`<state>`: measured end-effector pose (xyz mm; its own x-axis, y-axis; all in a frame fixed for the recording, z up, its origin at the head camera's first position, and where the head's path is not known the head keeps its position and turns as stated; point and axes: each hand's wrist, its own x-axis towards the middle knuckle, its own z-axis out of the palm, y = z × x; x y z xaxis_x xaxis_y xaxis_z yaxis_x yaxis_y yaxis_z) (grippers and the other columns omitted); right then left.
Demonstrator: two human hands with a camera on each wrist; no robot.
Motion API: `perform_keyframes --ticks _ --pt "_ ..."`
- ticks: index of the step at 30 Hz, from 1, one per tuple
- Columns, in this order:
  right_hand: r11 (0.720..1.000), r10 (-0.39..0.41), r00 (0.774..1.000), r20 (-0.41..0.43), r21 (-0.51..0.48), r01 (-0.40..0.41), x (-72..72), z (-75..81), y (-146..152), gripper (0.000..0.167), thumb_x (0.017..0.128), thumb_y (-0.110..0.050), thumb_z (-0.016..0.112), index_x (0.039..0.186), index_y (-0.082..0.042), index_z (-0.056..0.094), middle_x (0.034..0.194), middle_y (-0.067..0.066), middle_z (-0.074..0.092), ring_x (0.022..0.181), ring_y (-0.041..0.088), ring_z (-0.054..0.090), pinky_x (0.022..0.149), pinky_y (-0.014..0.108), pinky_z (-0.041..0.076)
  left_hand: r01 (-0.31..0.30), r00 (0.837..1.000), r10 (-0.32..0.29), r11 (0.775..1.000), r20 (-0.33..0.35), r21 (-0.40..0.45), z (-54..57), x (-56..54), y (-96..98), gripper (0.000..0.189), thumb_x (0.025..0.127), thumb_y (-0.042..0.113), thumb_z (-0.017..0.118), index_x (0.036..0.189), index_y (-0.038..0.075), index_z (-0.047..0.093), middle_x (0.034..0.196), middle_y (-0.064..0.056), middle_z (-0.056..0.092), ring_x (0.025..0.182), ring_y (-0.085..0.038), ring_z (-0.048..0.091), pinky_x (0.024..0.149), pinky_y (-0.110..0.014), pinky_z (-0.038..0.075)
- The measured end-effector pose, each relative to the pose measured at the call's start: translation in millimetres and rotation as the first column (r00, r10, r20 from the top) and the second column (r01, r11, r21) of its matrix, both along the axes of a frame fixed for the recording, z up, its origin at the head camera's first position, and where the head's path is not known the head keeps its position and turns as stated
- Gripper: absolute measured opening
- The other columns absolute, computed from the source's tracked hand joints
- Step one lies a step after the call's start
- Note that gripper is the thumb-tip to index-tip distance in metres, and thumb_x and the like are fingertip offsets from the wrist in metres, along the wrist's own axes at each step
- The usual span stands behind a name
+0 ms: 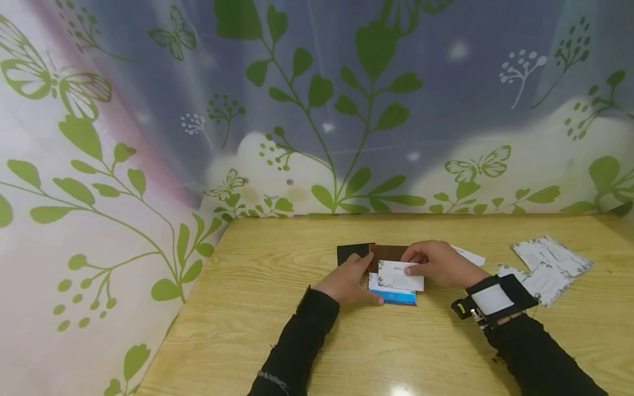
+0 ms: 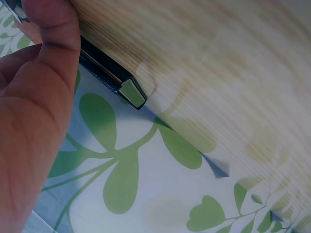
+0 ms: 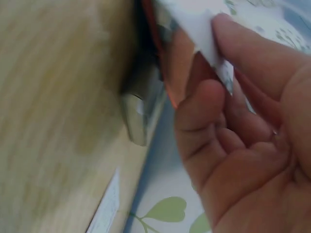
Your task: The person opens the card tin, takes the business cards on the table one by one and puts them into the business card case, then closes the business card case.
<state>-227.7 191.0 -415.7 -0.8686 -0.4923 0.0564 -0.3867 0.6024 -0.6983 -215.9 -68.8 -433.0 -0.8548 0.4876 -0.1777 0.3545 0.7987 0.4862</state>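
Jutting L frm R grip (image 1: 443,265): card (image 1: 396,275)

The head view looked forward and down from farther off, across the table (image 1: 238,286) toward the leafy cloth (image 1: 327,126). Both wrist views sat close and tilted, the left hand (image 2: 39,121) filling its frame's left, the right hand (image 3: 252,150) its frame's right; all shared table and cloth.
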Motion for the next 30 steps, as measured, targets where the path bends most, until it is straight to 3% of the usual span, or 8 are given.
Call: perform_keyframes --ticks 7,10,17,22,30 --pt "0.997 -0.063 0.987 -0.151 0.033 0.068 0.5 -12.1 -11 0.018 0.099 -0.013 0.072 0.114 -0.005 0.073 0.098 0.001 0.071 0.086 0.016 0.065 0.073 0.036 0.054 0.005 1.0 -0.005 1.0 0.006 0.023 -0.8 -0.9 -0.3 0.111 0.082 0.052 0.086 0.166 0.014 0.024 0.143 -0.012 0.045 0.114 -0.018 0.055 0.1 -0.031 0.048" --pt "0.997 -0.07 0.982 -0.174 0.031 0.077 0.2 -14.8 -15 0.019 0.098 -0.013 0.073 0.115 -0.005 0.073 0.101 0.003 0.073 0.09 0.018 0.067 0.076 0.039 0.055 0.008 1.0 -0.008 0.999 0.013 0.039 -0.3 -0.4 -0.6 0.11 0.083 0.05 0.087 0.166 0.016 0.024 0.139 -0.012 0.046 0.111 -0.018 0.055 0.1 -0.031 0.048" --pt "0.993 0.022 0.992 -0.127 0.117 -0.007 -0.2 -16.3 -22 0.013 0.095 -0.014 0.076 0.107 -0.008 0.076 0.097 -0.002 0.073 0.089 0.015 0.066 0.078 0.039 0.055 0.006 1.0 -0.006 1.0 0.011 0.016 2.0 1.4 -0.7 0.11 0.084 0.053 0.084 0.167 0.015 0.021 0.152 -0.013 0.041 0.125 -0.022 0.055 0.103 -0.033 0.048" --pt "0.988 0.067 0.991 -0.113 0.148 -0.05 2.4 -15.3 -25 0.008 0.093 -0.015 0.078 0.1 -0.01 0.078 0.093 -0.005 0.072 0.085 0.013 0.064 0.076 0.038 0.054 0.011 1.0 -0.011 1.0 0.005 0.008 2.7 1.8 -0.9 0.111 0.084 0.054 0.084 0.167 0.014 0.021 0.152 -0.013 0.041 0.126 -0.022 0.055 0.102 -0.033 0.049" --pt "0.964 0.185 0.976 -0.118 0.214 -0.157 10.4 -4.1 -23 0.026 0.097 -0.025 0.075 0.112 -0.004 0.081 0.103 0.004 0.073 0.094 0.019 0.066 0.079 0.038 0.056 0.017 1.0 -0.017 1.0 0.002 0.014 2.1 1.0 -0.7 0.11 0.085 0.052 0.084 0.167 0.014 0.021 0.15 -0.013 0.042 0.125 -0.021 0.055 0.103 -0.032 0.048"
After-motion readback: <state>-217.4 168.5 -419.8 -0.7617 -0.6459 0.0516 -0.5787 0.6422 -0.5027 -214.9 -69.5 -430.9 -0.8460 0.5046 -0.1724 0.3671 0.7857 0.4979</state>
